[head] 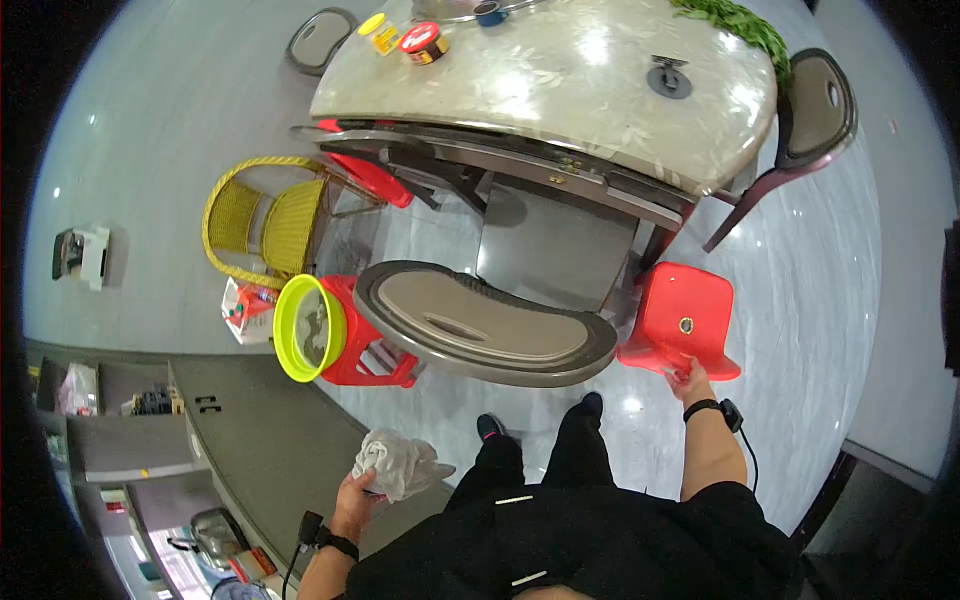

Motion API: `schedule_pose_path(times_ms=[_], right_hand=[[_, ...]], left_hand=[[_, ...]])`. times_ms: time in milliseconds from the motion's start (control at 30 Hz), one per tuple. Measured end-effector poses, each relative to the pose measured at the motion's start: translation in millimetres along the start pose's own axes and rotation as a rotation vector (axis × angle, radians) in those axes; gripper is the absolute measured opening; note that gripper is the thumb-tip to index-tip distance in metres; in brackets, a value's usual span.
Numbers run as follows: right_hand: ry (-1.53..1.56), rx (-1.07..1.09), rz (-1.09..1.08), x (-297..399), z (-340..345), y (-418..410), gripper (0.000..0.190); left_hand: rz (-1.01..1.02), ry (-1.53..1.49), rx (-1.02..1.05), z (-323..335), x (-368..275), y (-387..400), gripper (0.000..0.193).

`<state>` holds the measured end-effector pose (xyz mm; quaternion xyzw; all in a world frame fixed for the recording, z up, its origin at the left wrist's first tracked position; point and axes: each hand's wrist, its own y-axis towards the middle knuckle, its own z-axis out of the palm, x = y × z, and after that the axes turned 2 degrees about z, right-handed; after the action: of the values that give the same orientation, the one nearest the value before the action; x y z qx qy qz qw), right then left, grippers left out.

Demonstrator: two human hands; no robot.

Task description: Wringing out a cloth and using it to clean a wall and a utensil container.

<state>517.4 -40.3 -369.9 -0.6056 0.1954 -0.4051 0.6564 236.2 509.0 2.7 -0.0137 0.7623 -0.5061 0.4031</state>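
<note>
My left hand [351, 504] holds a bunched whitish cloth [400, 463] off to the left of my body. On the right, my right hand [691, 382] grips the top edge of a small red plastic chair [688, 296], which stands on the tiled floor by the table leg. Between my hands is the padded backrest of a grey-brown dining chair [480, 322], directly before my feet. A yellow-green plastic basin [283, 334] with liquid and something dark in it rests on a red plastic stool [352, 352], left of that chair.
A stone-topped table [525, 82] bears jars [424, 43], leafy greens [739, 30] and a dark round stand [669, 79]. Other dining chairs [817, 112] surround it. A yellow wicker chair [289, 221] and a white carton [247, 311] stand left; a grey cabinet [277, 420] is near my left arm.
</note>
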Motion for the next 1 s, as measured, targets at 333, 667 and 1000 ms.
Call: schedule_pose_path(times_ms=[333, 667, 1000], right_hand=[[-1.406, 0.517, 0.070, -106.9, 58.6, -116.2, 0.041], [-1.777, 1.084, -0.001, -319.3, 268.8, -377.5, 0.055], [-1.201, 1.102, 0.246, -478.4, 374.5, -410.3, 0.039]], left_hand=[[0.111, -0.128, 0.095, -10.3, -5.1, -11.2, 0.047], [0.267, -0.234, 0.485, -71.7, -29.0, 33.7, 0.045], [0.360, -0.178, 0.514, -194.8, -68.8, 127.6, 0.034]])
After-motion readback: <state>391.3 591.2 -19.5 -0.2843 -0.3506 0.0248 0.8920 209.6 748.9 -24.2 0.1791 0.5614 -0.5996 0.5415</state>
